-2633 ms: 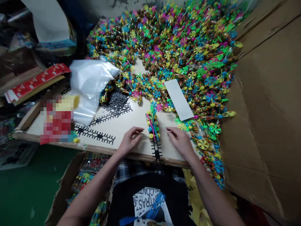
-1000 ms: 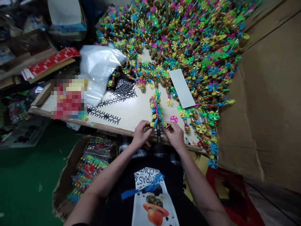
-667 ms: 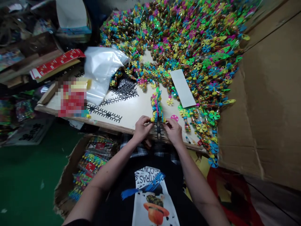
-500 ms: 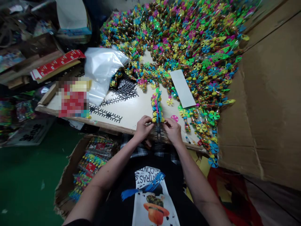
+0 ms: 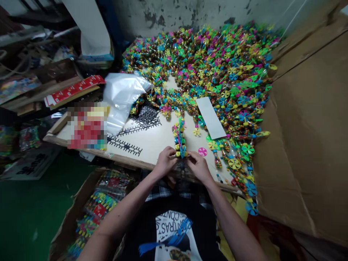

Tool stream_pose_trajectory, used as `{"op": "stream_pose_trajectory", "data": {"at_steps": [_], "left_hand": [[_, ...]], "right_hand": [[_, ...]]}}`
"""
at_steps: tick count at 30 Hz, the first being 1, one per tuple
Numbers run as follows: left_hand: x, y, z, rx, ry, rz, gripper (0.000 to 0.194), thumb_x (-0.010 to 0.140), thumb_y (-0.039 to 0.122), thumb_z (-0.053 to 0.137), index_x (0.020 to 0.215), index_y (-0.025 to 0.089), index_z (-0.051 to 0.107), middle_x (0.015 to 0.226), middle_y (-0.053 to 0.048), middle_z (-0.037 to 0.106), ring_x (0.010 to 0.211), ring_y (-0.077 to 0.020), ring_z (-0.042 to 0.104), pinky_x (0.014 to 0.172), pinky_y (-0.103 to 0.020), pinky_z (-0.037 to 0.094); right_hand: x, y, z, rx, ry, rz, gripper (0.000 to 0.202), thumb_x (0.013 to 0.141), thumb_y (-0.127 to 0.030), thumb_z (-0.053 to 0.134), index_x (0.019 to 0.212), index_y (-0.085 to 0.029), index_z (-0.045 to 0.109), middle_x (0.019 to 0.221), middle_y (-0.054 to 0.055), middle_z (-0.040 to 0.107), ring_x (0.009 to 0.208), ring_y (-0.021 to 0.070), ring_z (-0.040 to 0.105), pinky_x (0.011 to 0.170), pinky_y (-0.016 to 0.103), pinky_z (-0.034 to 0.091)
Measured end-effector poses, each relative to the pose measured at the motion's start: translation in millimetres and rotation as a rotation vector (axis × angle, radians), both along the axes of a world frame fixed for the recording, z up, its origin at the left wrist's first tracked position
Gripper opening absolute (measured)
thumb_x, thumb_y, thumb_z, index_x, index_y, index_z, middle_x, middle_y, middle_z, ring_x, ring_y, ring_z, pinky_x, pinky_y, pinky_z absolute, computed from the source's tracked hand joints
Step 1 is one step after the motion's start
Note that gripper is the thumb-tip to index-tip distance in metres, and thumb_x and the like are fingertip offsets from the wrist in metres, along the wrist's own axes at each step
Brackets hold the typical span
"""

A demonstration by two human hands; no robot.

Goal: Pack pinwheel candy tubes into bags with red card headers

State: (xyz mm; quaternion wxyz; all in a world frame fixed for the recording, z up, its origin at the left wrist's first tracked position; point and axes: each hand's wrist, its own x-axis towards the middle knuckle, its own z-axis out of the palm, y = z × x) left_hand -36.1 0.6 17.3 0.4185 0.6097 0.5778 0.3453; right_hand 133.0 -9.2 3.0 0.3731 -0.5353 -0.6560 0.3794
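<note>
My left hand [image 5: 165, 162] pinches the left side of a row of colourful candy-filled toy fans [image 5: 178, 136] close to the table's front edge. My right hand [image 5: 199, 166] pinches at the right side of the same row, fingertips level with the left ones. The toys sit in two lines along a black toothed plastic strip [image 5: 182, 169], whose near end hangs down between my wrists toward my lap. Which single toy each fingertip grips is too small to tell. A loose pink fan wheel [image 5: 202, 151] lies just beyond my right hand.
A large heap of toy fans [image 5: 217, 65] covers the table's back and right. White card [image 5: 210, 117], clear plastic bags [image 5: 123, 98] and more black strips [image 5: 126, 146] lie around. Cardboard [image 5: 304, 137] stands at right; a carton of packed toys [image 5: 99, 210] sits below left.
The view has tilted up, so the table appears lower and the back wall shows. Both hands stay pinched at the near end of the toy row; its near toys look slightly shifted.
</note>
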Motion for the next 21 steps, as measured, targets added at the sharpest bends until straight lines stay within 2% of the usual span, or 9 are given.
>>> {"op": "stream_pose_trajectory", "data": {"at_steps": [2,4,7,9,11,14,16,18,21], "left_hand": [[-9,0,-0.2,-0.026,0.033,-0.044,0.014,0.062,0.008,0.065,0.072,0.017,0.066,0.074,0.000,0.060,0.073,-0.0136,0.058,0.069,-0.025,0.047],[-22,1,-2.9,-0.053,0.021,-0.104,0.018,0.064,0.011,0.065,0.081,0.018,0.067,0.077,-0.001,0.064,0.073,-0.0141,0.060,0.070,-0.025,0.049],[-46,18,-8.0,0.005,0.022,-0.152,0.022,0.070,0.013,0.059,0.090,0.019,0.066,0.080,-0.003,0.068,0.072,-0.0147,0.062,0.069,-0.027,0.050],[-62,48,-8.9,0.138,0.124,-0.129,0.021,0.073,0.011,0.053,0.086,0.019,0.067,0.077,-0.004,0.067,0.069,-0.0153,0.060,0.067,-0.028,0.050],[-72,90,-7.2,0.279,0.288,-0.087,0.022,0.076,0.010,0.049,0.080,0.020,0.068,0.076,-0.005,0.064,0.070,-0.0168,0.058,0.068,-0.030,0.048],[-72,157,-3.3,0.414,0.549,-0.070,0.029,0.078,0.007,0.045,0.082,0.020,0.070,0.082,-0.008,0.061,0.080,-0.0203,0.056,0.073,-0.032,0.045],[-66,192,-2.4,0.454,0.702,-0.140,0.033,0.080,0.005,0.044,0.089,0.020,0.071,0.086,-0.009,0.060,0.084,-0.0215,0.055,0.075,-0.033,0.043],[-57,214,-4.0,0.487,0.814,-0.226,0.032,0.082,0.007,0.045,0.095,0.021,0.071,0.093,-0.011,0.060,0.089,-0.0229,0.054,0.076,-0.034,0.040],[-46,228,-8.0,0.545,0.885,-0.305,0.026,0.083,0.011,0.049,0.093,0.022,0.071,0.101,-0.012,0.058,0.097,-0.0254,0.053,0.078,-0.035,0.037]], "right_hand": [[6,6,6.2,0.000,-0.068,0.043,0.030,0.075,-0.017,0.050,0.098,-0.020,0.069,0.090,0.005,0.070,0.071,0.0155,0.063,0.069,0.029,0.052],[15,20,12.3,0.036,-0.144,0.022,0.028,0.078,-0.017,0.049,0.096,-0.021,0.070,0.093,0.005,0.071,0.075,0.0161,0.064,0.072,0.030,0.052],[24,60,18.6,0.162,-0.233,-0.058,0.028,0.080,-0.015,0.048,0.093,-0.023,0.071,0.093,0.005,0.070,0.084,0.0181,0.064,0.078,0.032,0.051],[23,98,19.5,0.252,-0.296,-0.039,0.030,0.080,-0.011,0.047,0.093,-0.023,0.071,0.093,0.005,0.069,0.088,0.0194,0.063,0.082,0.034,0.050],[14,138,17.2,0.310,-0.390,0.015,0.033,0.079,-0.007,0.046,0.094,-0.023,0.071,0.096,0.006,0.067,0.090,0.0206,0.061,0.081,0.035,0.049],[-5,189,10.1,0.370,-0.606,0.081,0.032,0.078,-0.004,0.049,0.092,-0.024,0.070,0.107,0.008,0.064,0.096,0.0223,0.057,0.078,0.033,0.047],[-16,210,5.2,0.402,-0.744,0.132,0.027,0.077,-0.004,0.052,0.087,-0.023,0.069,0.110,0.009,0.063,0.096,0.0223,0.055,0.075,0.030,0.046],[-21,223,1.9,0.427,-0.836,0.194,0.022,0.078,-0.006,0.054,0.085,-0.021,0.068,0.108,0.010,0.063,0.093,0.0215,0.054,0.073,0.029,0.045],[-16,228,2.8,0.444,-0.853,0.253,0.024,0.079,-0.005,0.051,0.089,-0.021,0.065,0.109,0.010,0.063,0.090,0.0204,0.055,0.075,0.029,0.045]]}}
